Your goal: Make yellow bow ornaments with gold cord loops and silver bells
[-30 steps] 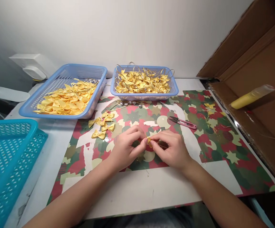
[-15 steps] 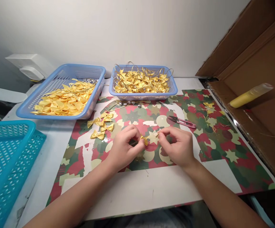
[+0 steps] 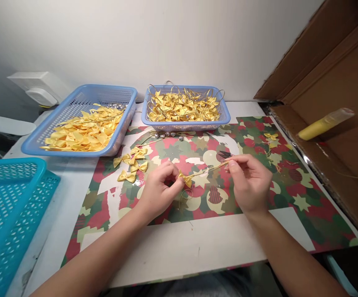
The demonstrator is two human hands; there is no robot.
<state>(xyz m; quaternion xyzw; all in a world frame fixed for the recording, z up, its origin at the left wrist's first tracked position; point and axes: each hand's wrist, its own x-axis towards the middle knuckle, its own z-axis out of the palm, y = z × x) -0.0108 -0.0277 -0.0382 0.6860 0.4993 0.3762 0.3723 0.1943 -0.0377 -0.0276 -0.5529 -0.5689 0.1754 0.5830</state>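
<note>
Teal basket [image 3: 11, 163] far left, then blue basket [image 3: 82, 88] w/ flat yellow bows. A few loose bows [image 3: 132, 163] lie on patterned mat [image 3: 290, 194], just left of L hand [image 3: 158, 189]. L hand fingers are clenched on small yellow bow [image 3: 185, 179], held just above mat at centre, in front of 2nd basket [image 3: 185, 126] of corded bows. Thin gold cord [image 3: 209, 168] runs from bow up-right to R hand [image 3: 251, 181], thumb & forefinger pinching its end. Snips [image 3: 225, 154] mostly hidden behind R hand. Yellow tube [image 3: 324, 123] in cardboard box [image 3: 346, 177], far right.
</note>
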